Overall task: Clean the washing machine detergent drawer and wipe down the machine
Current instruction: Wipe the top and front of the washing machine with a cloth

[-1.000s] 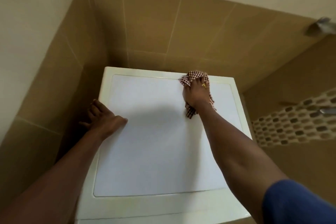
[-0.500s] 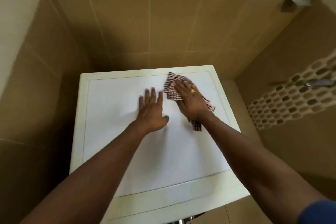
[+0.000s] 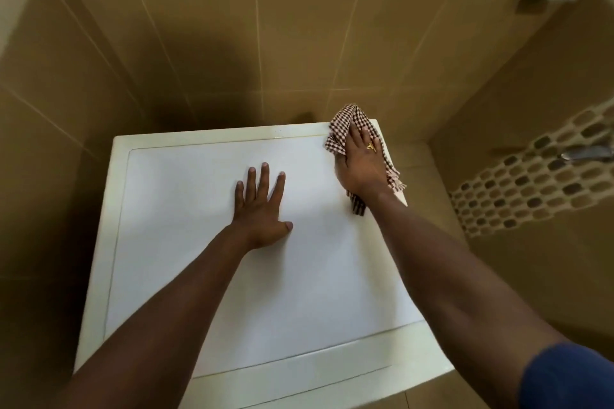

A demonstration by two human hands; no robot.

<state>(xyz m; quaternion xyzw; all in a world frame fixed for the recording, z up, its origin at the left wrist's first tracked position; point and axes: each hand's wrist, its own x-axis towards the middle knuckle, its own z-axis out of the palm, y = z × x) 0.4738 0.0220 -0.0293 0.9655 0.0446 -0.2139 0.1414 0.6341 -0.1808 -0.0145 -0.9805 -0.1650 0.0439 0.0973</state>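
Fingers [image 3: 356, 138] of the right hand [image 3: 360, 166] lie straight and together, pressing the checked cloth [image 3: 345, 123] onto the washing machine top [image 3: 216, 292] at its 1 o'clock corner. The left hand [image 3: 260, 209], fingers spread, rests flat near centre. Top wipe looks under way; detergent drawer unseen, judged outstanding.

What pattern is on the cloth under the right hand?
The cloth has a brown-and-white check, clearest in the head view.

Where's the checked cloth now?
In the head view, the checked cloth sits at the far right corner of the washing machine top, pressed under the right hand, right of the left hand.
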